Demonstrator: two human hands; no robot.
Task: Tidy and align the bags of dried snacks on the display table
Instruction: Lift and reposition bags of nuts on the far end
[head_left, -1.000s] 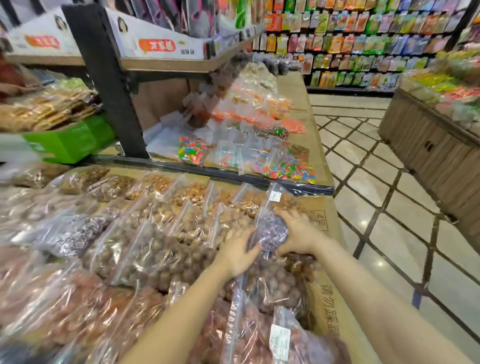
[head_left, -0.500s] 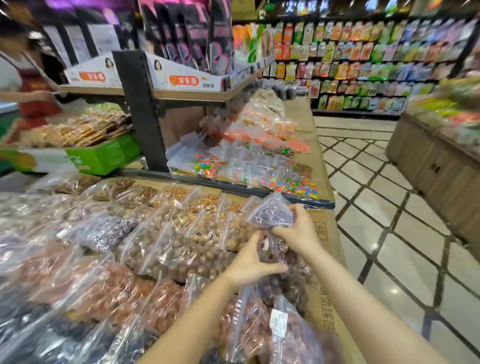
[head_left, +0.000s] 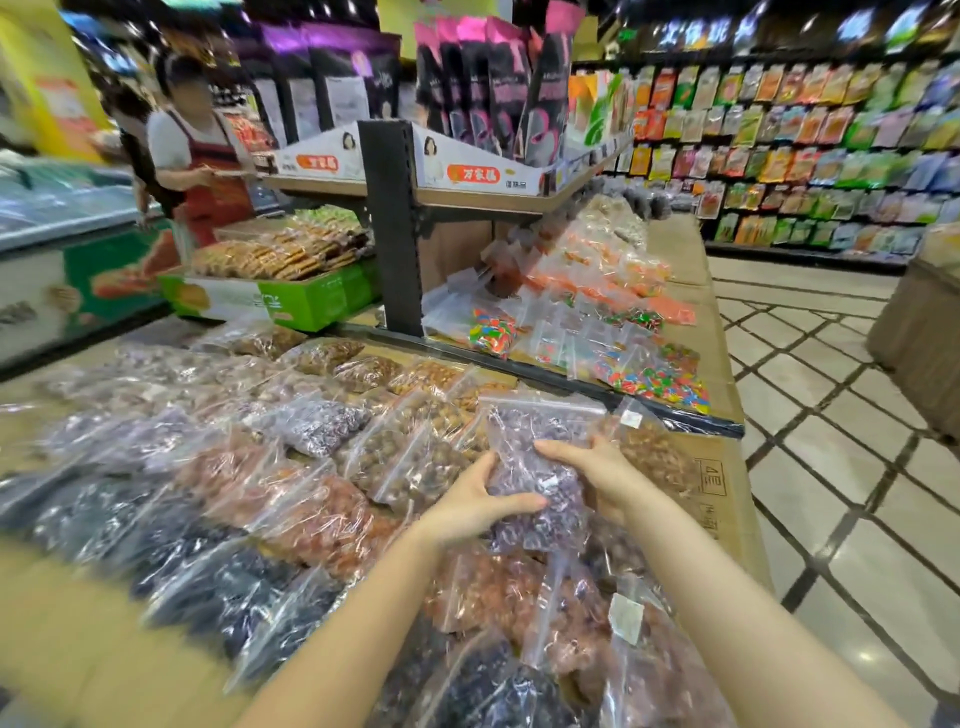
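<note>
A clear zip bag of purple dried snack (head_left: 535, 467) is held upright above the display table (head_left: 722, 467), zip end up. My left hand (head_left: 478, 501) grips its lower left side and my right hand (head_left: 597, 467) grips its right side. Below and around it, several clear bags of brown, reddish and dark dried snacks (head_left: 311, 493) lie in overlapping rows across the table. Another purple bag (head_left: 322, 426) lies further left among them.
A black post (head_left: 395, 228) holds up a shelf with boxes behind the table. Bags of coloured candy (head_left: 649, 374) lie beyond a black divider. A person in a red apron (head_left: 202, 171) stands at the far left. Tiled aisle floor (head_left: 831, 441) runs along the right.
Both hands lifted the purple bag off the pile and now hold it upright by its sides. My view tilted up, bringing the shelf and the person in the apron into sight.
</note>
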